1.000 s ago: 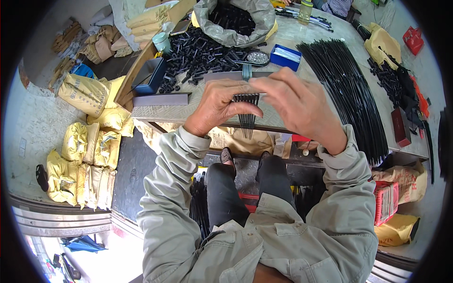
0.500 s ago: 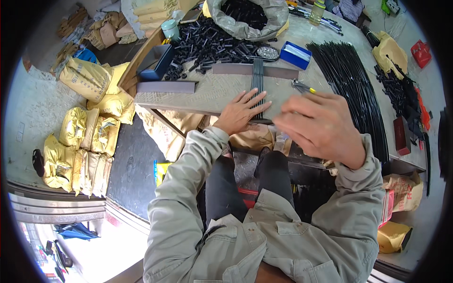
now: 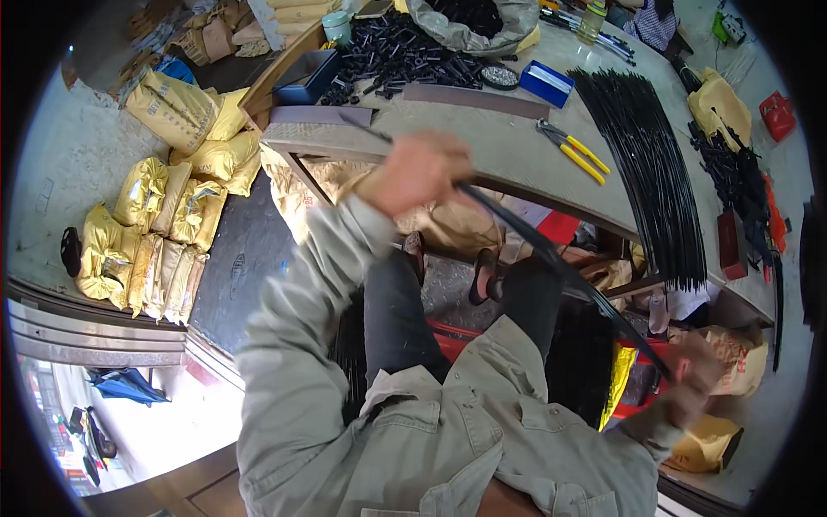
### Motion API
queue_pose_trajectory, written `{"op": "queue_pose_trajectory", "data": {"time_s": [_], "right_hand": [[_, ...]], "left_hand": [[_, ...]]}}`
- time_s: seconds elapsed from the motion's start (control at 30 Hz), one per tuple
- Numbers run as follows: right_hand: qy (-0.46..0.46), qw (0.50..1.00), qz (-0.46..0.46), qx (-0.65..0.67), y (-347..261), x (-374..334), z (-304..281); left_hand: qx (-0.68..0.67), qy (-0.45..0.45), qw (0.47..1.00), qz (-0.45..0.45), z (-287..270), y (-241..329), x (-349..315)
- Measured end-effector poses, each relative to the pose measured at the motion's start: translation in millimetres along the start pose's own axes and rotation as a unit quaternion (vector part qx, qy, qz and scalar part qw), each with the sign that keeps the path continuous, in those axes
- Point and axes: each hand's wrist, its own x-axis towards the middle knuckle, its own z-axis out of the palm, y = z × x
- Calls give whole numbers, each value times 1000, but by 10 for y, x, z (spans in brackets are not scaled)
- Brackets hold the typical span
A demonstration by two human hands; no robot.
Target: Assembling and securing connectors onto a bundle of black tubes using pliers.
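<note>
A bundle of thin black rods (image 3: 536, 239) slants across in front of me, off the table and over my lap. My left hand (image 3: 422, 172), slightly blurred, is closed around its upper part in front of the table's near edge. Past this hand, a thin end sticks out to the upper left. Low on the right, my right hand (image 3: 694, 376) is smeared by motion but closed at the bundle's lower end. Pliers with yellow handles (image 3: 584, 155) lie on the table, with a long grey strip (image 3: 474, 101) on its top beyond my left hand.
Many long black rods (image 3: 646, 172) lie on the right of the table. Behind are a heap of small black parts (image 3: 405, 60), a sack (image 3: 508, 34), a blue box (image 3: 546, 84) and a round dish (image 3: 500, 78). Yellow sacks (image 3: 177, 207) are stacked at left.
The rod bundle has left the tabletop and now hangs slanted between my hands. My left hand went from lying flat to gripping; my right hand moved down and right, uncovering the pliers.
</note>
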Motion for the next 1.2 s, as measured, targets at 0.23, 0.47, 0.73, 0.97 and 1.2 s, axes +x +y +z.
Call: {"op": "queue_pose_trajectory", "data": {"time_s": [0.23, 0.47, 0.73, 0.97, 1.2], "right_hand": [[-558, 770, 225, 215, 1765, -1292, 2776], [-626, 680, 247, 289, 1285, -1240, 3181], [-275, 878, 170, 352, 766, -623, 3039], [-375, 840, 239, 310, 414, -388, 2872], [-467, 834, 62, 286, 688, 1015, 2675]], "left_hand": [[158, -365, 894, 208, 276, -102, 268], [24, -366, 876, 313, 755, 567, -144], [-36, -229, 914, 332, 619, 723, -304], [-418, 111, 807, -401, 289, 1048, -925], [-762, 215, 524, -315, 585, 1225, -839]]}}
